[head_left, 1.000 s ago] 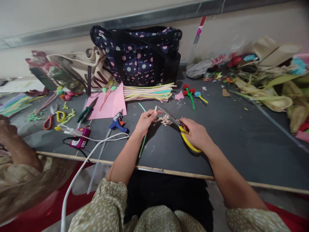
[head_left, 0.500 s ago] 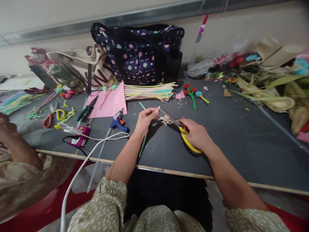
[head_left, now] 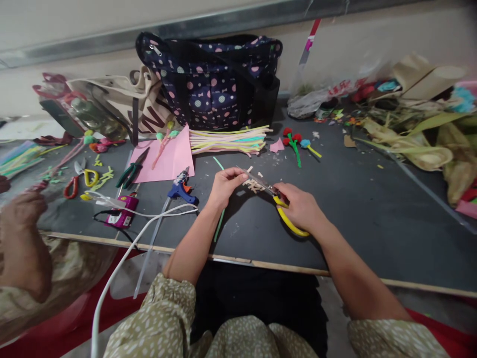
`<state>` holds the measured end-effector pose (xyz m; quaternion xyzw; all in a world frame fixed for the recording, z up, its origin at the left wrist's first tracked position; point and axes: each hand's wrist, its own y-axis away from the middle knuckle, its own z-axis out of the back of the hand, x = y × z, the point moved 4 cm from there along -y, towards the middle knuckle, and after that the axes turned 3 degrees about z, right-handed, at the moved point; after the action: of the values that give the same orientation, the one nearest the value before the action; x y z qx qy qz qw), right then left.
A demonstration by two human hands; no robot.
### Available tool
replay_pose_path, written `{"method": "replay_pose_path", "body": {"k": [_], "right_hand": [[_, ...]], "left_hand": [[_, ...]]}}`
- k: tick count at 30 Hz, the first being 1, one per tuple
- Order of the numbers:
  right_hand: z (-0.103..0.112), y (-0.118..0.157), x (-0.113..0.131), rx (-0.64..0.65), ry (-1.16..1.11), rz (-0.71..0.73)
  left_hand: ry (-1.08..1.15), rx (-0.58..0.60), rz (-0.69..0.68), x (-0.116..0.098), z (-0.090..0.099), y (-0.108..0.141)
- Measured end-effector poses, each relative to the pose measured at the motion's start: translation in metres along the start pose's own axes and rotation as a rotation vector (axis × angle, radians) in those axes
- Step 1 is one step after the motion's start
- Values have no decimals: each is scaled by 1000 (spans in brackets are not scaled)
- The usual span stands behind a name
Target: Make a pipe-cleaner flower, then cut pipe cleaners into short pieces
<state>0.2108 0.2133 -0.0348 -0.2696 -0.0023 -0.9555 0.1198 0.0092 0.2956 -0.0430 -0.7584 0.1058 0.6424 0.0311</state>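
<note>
My right hand (head_left: 297, 204) grips yellow-handled scissors (head_left: 289, 218), their blades angled up and left toward my other hand. My left hand (head_left: 228, 185) is closed in a pinch at the blade tips, on a short pale pipe cleaner that its fingers now mostly hide. Beneath the blades lies a little heap of pale cut pipe cleaner pieces (head_left: 255, 186). A mint green pipe cleaner (head_left: 219, 226) rests on the table, passing under my left hand. Just left of that hand lies a blue glue gun (head_left: 181, 189).
Behind my hands lie a bundle of pipe cleaners (head_left: 227, 141), pink paper (head_left: 175, 166) and a dotted bag (head_left: 208, 84). Red pipe cleaner flowers (head_left: 293, 140) are farther right, dried husks (head_left: 413, 144) beyond. A white cable (head_left: 122, 263) hangs over the front edge. A co-worker's hand (head_left: 26, 209) is at left.
The pale end that stuck out of my left fingertips is now hidden, and the blades sit closer to the fingers. More pale bits show by the heap. The co-worker's hands have come into view.
</note>
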Motion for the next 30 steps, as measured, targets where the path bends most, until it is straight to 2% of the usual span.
{"method": "replay_pose_path", "body": {"k": [13,19,30], "right_hand": [[2,0,4,15,-19,-11],[1,0,2,10,2,-10],[1,0,4,23,-17,-9]], "left_hand": [[47,13,50,4,-2,0],[11,71,40,0,-3,1],[-39,51,50,2,-1,1]]}}
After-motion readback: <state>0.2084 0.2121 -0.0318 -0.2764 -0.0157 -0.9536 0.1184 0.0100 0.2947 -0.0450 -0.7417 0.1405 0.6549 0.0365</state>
